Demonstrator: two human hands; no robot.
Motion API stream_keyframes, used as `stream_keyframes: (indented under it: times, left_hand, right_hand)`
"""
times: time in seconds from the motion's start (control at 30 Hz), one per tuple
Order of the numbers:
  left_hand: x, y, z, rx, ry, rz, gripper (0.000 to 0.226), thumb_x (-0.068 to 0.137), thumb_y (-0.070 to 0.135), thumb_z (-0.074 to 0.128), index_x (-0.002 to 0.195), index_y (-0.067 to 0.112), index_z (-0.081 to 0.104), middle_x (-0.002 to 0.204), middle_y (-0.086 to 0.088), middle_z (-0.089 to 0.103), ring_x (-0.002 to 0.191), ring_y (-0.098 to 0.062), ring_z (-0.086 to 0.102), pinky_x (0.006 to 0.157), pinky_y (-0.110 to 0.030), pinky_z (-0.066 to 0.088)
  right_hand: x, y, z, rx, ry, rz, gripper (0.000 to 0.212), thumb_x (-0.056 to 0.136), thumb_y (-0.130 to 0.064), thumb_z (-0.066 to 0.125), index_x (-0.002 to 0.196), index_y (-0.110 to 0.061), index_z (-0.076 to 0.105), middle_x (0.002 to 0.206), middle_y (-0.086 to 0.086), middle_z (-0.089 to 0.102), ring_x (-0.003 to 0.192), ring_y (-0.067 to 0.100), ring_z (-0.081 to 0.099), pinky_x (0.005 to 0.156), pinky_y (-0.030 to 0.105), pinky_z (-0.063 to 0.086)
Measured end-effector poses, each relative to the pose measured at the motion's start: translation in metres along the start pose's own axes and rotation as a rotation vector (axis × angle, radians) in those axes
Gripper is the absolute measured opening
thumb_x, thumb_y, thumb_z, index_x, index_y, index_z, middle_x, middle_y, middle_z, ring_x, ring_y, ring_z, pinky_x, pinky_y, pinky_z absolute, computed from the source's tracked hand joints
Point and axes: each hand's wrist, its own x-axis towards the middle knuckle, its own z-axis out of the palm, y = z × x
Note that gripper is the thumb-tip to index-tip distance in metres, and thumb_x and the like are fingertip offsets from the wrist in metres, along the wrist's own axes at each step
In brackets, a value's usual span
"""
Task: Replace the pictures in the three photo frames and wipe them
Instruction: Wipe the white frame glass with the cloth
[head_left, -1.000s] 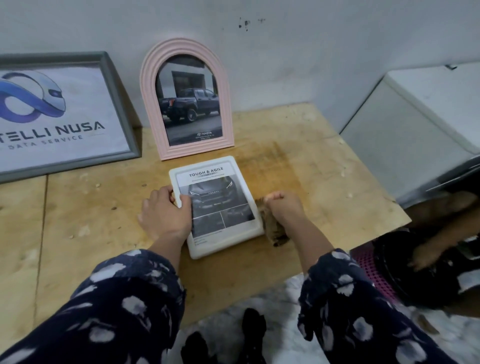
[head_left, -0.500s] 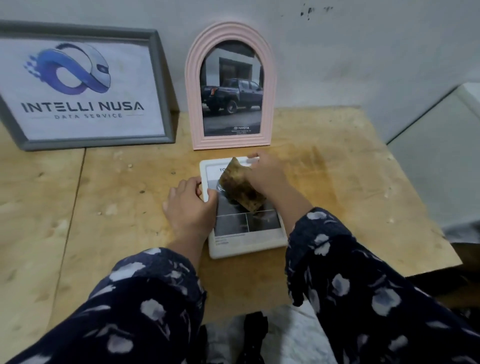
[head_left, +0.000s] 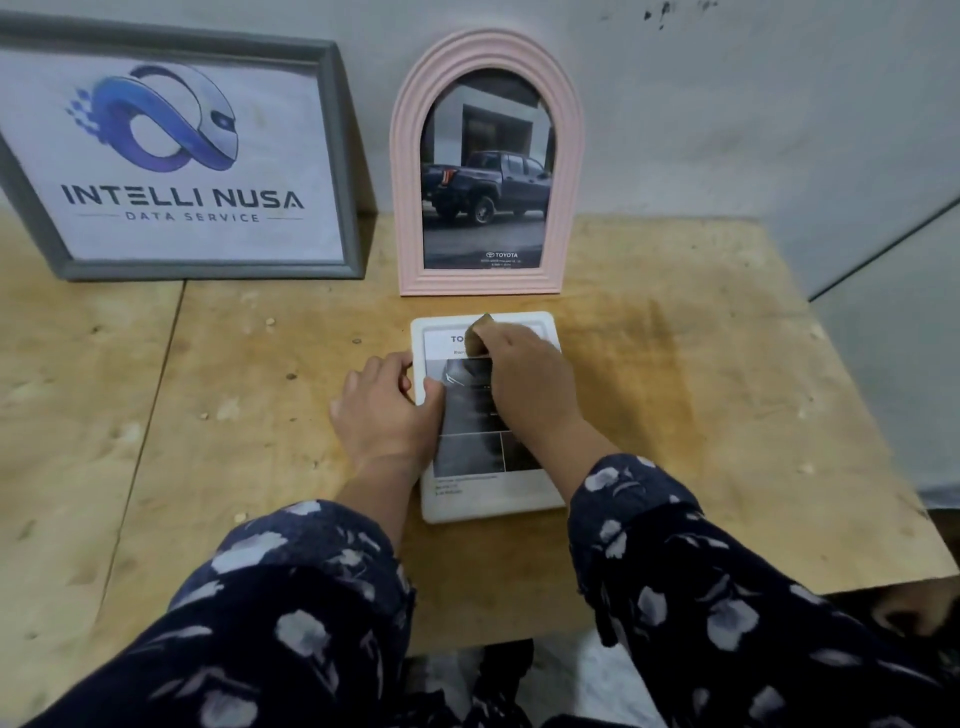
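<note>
Wiping is in hand: the right hand (head_left: 530, 379) pinches a brown cloth (head_left: 477, 334) against the white frame (head_left: 524, 504) lying flat on the worktop (head_left: 701, 395), the left hand (head_left: 384, 415) clasping its edge; next likely calls for strokes down the glass.

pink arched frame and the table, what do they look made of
Pink arched frame: probably moulded plastic or painted wood, matte, with smooth concentric ridges. Table: bare plywood sheets, unfinished, showing grain, stains, pits and a seam between boards.

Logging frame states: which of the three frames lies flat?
The white frame, flat on the table under both hands; the grey and pink frames stand upright.
</note>
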Motion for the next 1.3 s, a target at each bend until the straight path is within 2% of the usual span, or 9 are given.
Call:
stream_keyframes:
  times: [0.07, 0.17, 0.2, 0.33, 0.53, 0.83, 1.03, 1.13, 1.3]
  left_hand:
    - [0.000, 0.000, 0.000, -0.006, 0.002, -0.003, 0.031, 0.085, 0.047, 0.047, 0.112, 0.036, 0.058, 0.096, 0.012, 0.056, 0.096, -0.016, 0.046, 0.078, -0.033, 0.028]
    - [0.000, 0.000, -0.001, -0.026, 0.001, -0.007, 0.029, 0.084, 0.045, 0.048, 0.110, 0.036, 0.059, 0.091, 0.013, 0.053, 0.094, -0.016, 0.045, 0.076, -0.032, 0.027]
    - [-0.001, -0.001, -0.001, -0.027, 0.004, 0.000, 0.028, 0.084, 0.045, 0.049, 0.109, 0.036, 0.059, 0.090, 0.012, 0.053, 0.094, -0.016, 0.046, 0.076, -0.032, 0.027]
    - [-0.001, -0.001, -0.002, -0.030, 0.012, 0.011, 0.029, 0.085, 0.046, 0.049, 0.109, 0.035, 0.059, 0.090, 0.012, 0.053, 0.093, -0.016, 0.046, 0.075, -0.033, 0.027]
    - [-0.002, -0.002, -0.001, -0.041, 0.016, 0.019, 0.029, 0.084, 0.046, 0.049, 0.108, 0.036, 0.059, 0.089, 0.013, 0.054, 0.094, -0.015, 0.046, 0.076, -0.032, 0.028]
    - [-0.004, -0.002, -0.001, -0.067, 0.027, 0.022, 0.032, 0.083, 0.046, 0.049, 0.112, 0.037, 0.061, 0.091, 0.015, 0.056, 0.095, -0.013, 0.044, 0.075, -0.031, 0.024]
    - [-0.004, -0.002, 0.000, -0.054, 0.032, 0.027, 0.033, 0.084, 0.046, 0.048, 0.111, 0.035, 0.061, 0.092, 0.014, 0.056, 0.096, -0.016, 0.046, 0.076, -0.032, 0.026]
    - [-0.004, -0.001, 0.000, -0.045, 0.035, 0.030, 0.033, 0.083, 0.047, 0.048, 0.112, 0.035, 0.060, 0.092, 0.015, 0.054, 0.097, -0.017, 0.046, 0.076, -0.032, 0.027]
    - [-0.005, -0.001, -0.001, -0.036, 0.034, 0.032, 0.034, 0.083, 0.048, 0.047, 0.111, 0.035, 0.061, 0.095, 0.012, 0.058, 0.097, -0.019, 0.048, 0.077, -0.033, 0.028]
  right_hand:
    - [0.001, 0.008, -0.003, -0.078, 0.053, -0.041, 0.035, 0.083, -0.015, 0.035, 0.102, -0.016, 0.065, 0.101, 0.002, 0.068, 0.095, 0.024, 0.062, 0.079, 0.031, 0.047]
    - [-0.004, 0.014, 0.000, -0.103, -0.154, -0.004, 0.041, 0.092, -0.008, 0.041, 0.131, -0.016, 0.051, 0.132, 0.004, 0.057, 0.121, 0.026, 0.051, 0.097, 0.035, 0.040]
    - [-0.003, 0.015, 0.001, -0.101, -0.179, 0.027, 0.042, 0.094, -0.007, 0.043, 0.135, -0.013, 0.047, 0.135, 0.006, 0.055, 0.122, 0.025, 0.050, 0.098, 0.034, 0.039]
    - [0.009, 0.006, -0.005, -0.223, -0.108, 0.039, 0.026, 0.093, -0.001, 0.042, 0.111, -0.007, 0.060, 0.106, 0.011, 0.063, 0.100, 0.026, 0.054, 0.083, 0.031, 0.040]
    - [0.004, 0.010, 0.006, -0.203, -0.099, 0.112, 0.030, 0.092, 0.001, 0.038, 0.110, -0.008, 0.059, 0.106, 0.011, 0.064, 0.102, 0.027, 0.052, 0.069, 0.029, 0.031]
    - [-0.006, 0.007, 0.009, -0.078, -0.024, 0.312, 0.038, 0.086, -0.001, 0.042, 0.108, -0.019, 0.068, 0.104, 0.002, 0.068, 0.095, 0.027, 0.057, 0.065, 0.026, 0.033]
    - [-0.031, 0.004, 0.003, -0.024, -0.030, 0.322, 0.046, 0.083, 0.000, 0.047, 0.120, -0.022, 0.064, 0.108, 0.000, 0.067, 0.096, 0.024, 0.058, 0.070, 0.027, 0.038]
    - [-0.045, 0.000, 0.001, -0.008, -0.023, 0.321, 0.051, 0.082, 0.000, 0.049, 0.125, -0.025, 0.061, 0.110, -0.002, 0.067, 0.097, 0.023, 0.057, 0.070, 0.025, 0.033]
    - [-0.072, -0.008, 0.002, 0.044, -0.030, 0.321, 0.047, 0.084, -0.005, 0.055, 0.126, -0.024, 0.060, 0.110, -0.002, 0.067, 0.096, 0.023, 0.057, 0.075, 0.029, 0.040]
